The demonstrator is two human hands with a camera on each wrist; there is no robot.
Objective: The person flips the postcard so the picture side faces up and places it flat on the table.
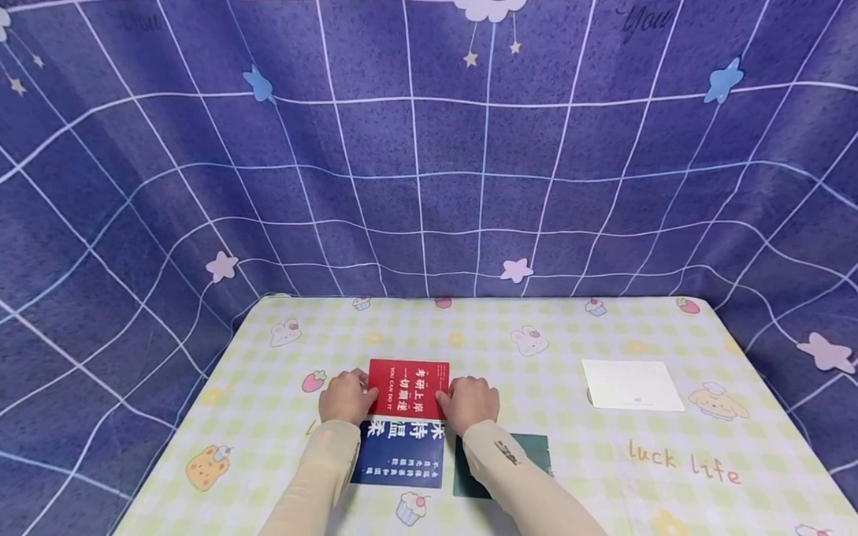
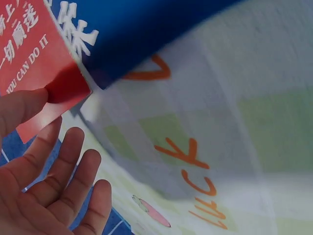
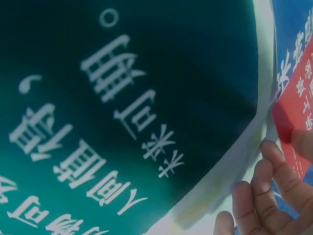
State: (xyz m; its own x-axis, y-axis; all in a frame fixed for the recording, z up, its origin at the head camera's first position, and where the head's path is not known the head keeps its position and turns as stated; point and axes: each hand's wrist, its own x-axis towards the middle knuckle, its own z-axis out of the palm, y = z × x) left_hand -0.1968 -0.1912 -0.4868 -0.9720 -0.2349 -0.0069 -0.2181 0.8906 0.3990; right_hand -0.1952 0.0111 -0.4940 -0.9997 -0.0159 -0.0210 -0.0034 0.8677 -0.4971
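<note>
A red card (image 1: pixel 408 389) with white lettering is held level by its two short sides. My left hand (image 1: pixel 343 397) pinches one side, thumb on top and index finger beneath the corner, as the left wrist view shows; the other fingers (image 2: pixel 88 169) spread apart below. At the opposite side my right hand (image 1: pixel 471 405) pinches it the same way, its thumb (image 3: pixel 301 143) on the printed face. Just nearer to me lies a blue card (image 1: pixel 399 460), its far edge right at the red card's near edge. Under my right forearm is a green card (image 1: pixel 470 473), partly hidden by the sleeve.
A white card (image 1: pixel 633 385) lies farther right on the table, which has a checked cloth (image 1: pixel 540 339) printed with cartoon figures. Behind and at both sides hangs a dark blue curtain (image 1: pixel 447 142) with grid lines and stars.
</note>
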